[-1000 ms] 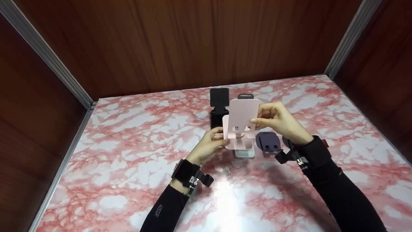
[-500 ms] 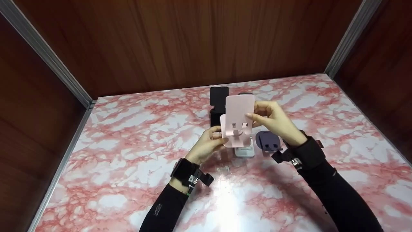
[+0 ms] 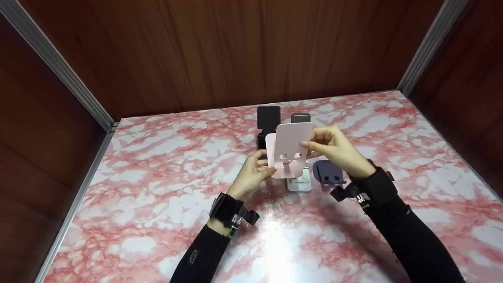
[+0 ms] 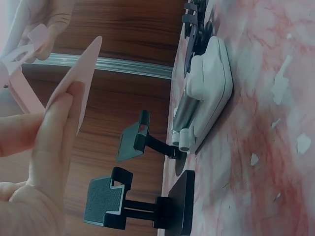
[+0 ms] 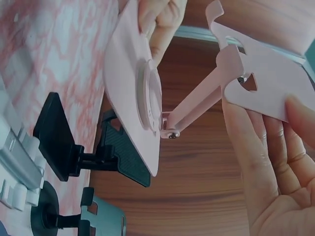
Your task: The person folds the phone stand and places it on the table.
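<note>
A pink phone stand (image 3: 294, 139) is held up above the table between both hands. Its flat base (image 5: 130, 83) with a round disc joins a hinged arm (image 5: 194, 103) to the slotted back plate (image 5: 270, 69). My left hand (image 3: 250, 175) pinches the base at its left edge, thumb in front and fingers behind. On the other side my right hand (image 3: 336, 147) grips the right edge of the back plate, thumb across its face. In the left wrist view, the left fingers (image 4: 56, 130) lie along the base.
Several other phone stands rest on the marbled table (image 3: 157, 188): a black one (image 3: 268, 117) behind, a dark grey one (image 3: 300, 117) partly hidden, a white folded one (image 3: 299, 184) below the pink stand, and a dark purple one (image 3: 329, 172) to the right. Wood panels (image 3: 251, 51) enclose the table.
The pink stand has shifted slightly left, and its back plate rose, then came down a little and tilted. Both hands keep their hold; the right hand moved slightly left with the plate.
</note>
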